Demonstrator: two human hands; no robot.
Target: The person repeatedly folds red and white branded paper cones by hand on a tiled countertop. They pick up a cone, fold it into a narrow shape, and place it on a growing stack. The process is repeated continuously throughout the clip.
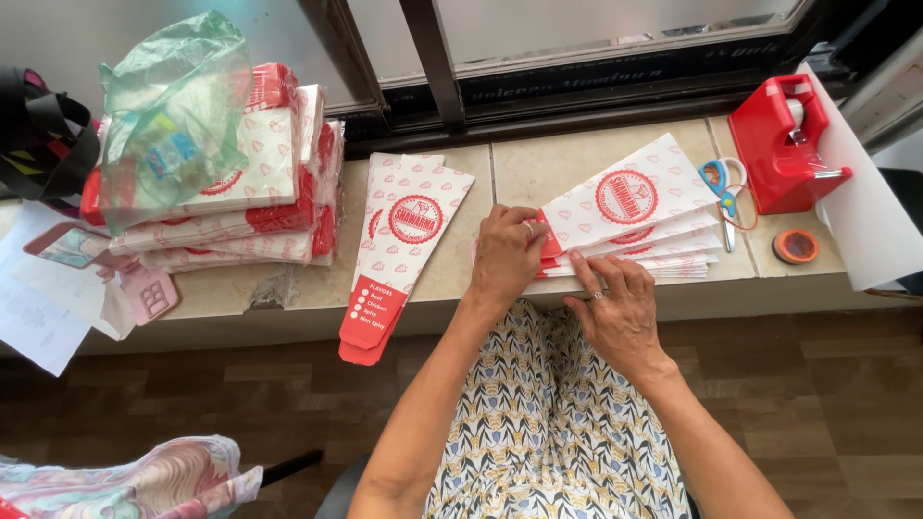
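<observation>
Hands first: your left hand lies on the narrow red end of the fanned sleeves, its grip curled shut on the top sleeve's tip. Your right hand rests flat just beside it, fingers spread and pressing the lower edges of the same fan, holding nothing closed.

Those sleeves are white tapered paper, each with small red hearts and a round red badge, spread like a fan on the bench straight ahead of you.

Left of your hands lie two more sleeves, pointing towards you, their red tabs hanging over the bench edge. Each tab carries a short column of white tick circles.

Further left stands a tall stack of the same red and white paper, with a green plastic bag draped over its top.

On your right, a pair of scissors with blue and orange handles lies touching the fan's far edge. Beyond them sits a red tape dispenser, and near it a small orange tape roll
</observation>
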